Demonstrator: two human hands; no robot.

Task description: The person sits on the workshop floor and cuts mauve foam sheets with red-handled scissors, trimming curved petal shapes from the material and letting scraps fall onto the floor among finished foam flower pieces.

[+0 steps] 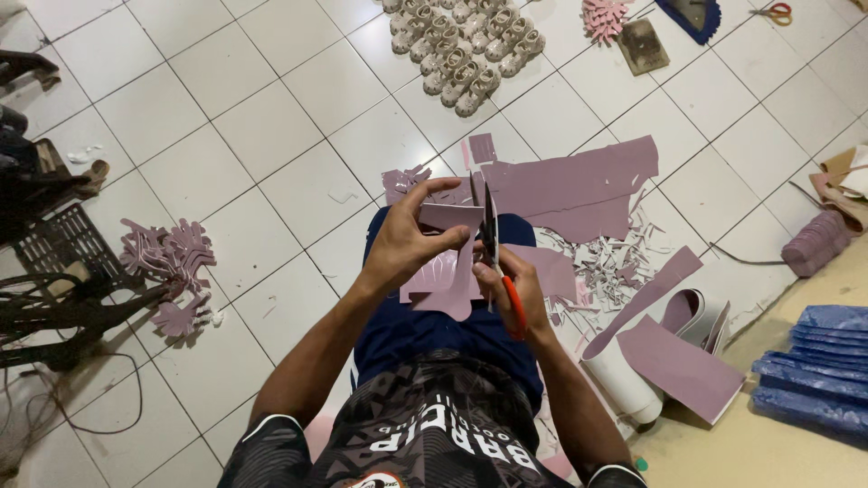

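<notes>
Your patterned black shirt fills the bottom edge, dark blue shorts just beyond it. Over your lap, your left hand pinches a mauve sheet piece, fingers clamped on its upper edge. Your right hand is wrapped round the orange handles of the scissors, blades pointing away from you and biting into that same piece. Hands close together, almost touching. Beyond them on the white tiled floor lies a larger mauve sheet, pale offcut scraps beside it. Off to your left, a pile of cut mauve shapes; far ahead, rows of beige shoe parts
</notes>
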